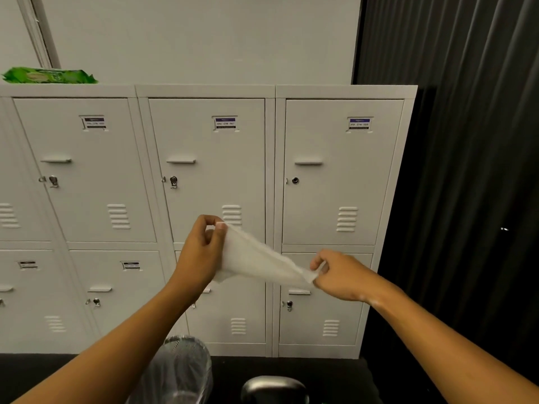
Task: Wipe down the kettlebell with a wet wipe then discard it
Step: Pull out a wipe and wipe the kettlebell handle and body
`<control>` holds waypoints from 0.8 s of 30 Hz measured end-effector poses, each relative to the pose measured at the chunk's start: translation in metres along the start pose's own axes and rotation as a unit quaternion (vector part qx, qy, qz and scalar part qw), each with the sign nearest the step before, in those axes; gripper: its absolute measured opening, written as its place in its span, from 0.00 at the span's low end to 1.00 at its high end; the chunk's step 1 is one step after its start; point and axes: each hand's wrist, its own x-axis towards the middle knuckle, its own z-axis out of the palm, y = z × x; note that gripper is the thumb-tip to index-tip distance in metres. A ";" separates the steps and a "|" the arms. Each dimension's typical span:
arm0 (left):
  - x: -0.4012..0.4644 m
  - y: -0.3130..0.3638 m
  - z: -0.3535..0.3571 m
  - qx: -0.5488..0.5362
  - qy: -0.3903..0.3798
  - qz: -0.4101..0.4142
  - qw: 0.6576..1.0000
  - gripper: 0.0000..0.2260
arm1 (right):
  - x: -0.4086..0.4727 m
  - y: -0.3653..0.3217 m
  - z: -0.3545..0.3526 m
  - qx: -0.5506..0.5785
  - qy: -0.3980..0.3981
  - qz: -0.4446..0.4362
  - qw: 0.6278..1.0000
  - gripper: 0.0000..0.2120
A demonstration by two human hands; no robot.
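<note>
Much of what I need sits at the bottom edge of my view. The kettlebell is cut off there: I see only the dark rounded top of it on the black floor, below and between my two hands, and I cannot make out its handle or which way it faces. Just to its left, under my left forearm, stands a bin with a clear plastic liner; my arm hides part of its rim and its base runs out of frame.

My left hand is raised, thumb and forefinger pinched shut on the upper corner of the wet wipe. My right hand sits lower and to the right, its fingertips pinched on the opposite corner. The wipe is stretched taut between them, its long axis slanting from upper left at the left hand down to lower right at the right hand. One loose corner hangs below the left hand, partly behind the wrist.

Beyond both hands stands a bank of pale grey lockers. Their door labels are too blurred to read. Far up and left of the left hand, a green wipes packet lies on the locker top, its print unreadable. To the right of the right hand hangs a dark curtain.
</note>
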 end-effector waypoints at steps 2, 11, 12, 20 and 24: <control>0.000 0.001 0.002 0.051 -0.029 0.020 0.998 0.07 | -0.006 -0.005 0.001 -0.047 -0.114 -0.003 0.992 0.25; -0.011 -0.006 0.006 0.228 -0.219 0.129 0.940 0.09 | -0.003 -0.028 0.037 0.094 -0.062 -0.151 0.982 0.28; -0.013 -0.007 0.009 0.225 -0.232 0.134 0.937 0.10 | -0.002 -0.035 0.041 0.123 -0.049 -0.170 0.976 0.28; -0.012 -0.025 0.001 0.252 -0.258 0.126 0.924 0.11 | 0.012 -0.035 0.070 0.150 -0.018 -0.182 0.972 0.07; -0.014 -0.038 -0.002 0.289 -0.310 0.123 0.898 0.13 | 0.013 -0.018 0.083 0.167 -0.006 -0.171 0.971 0.05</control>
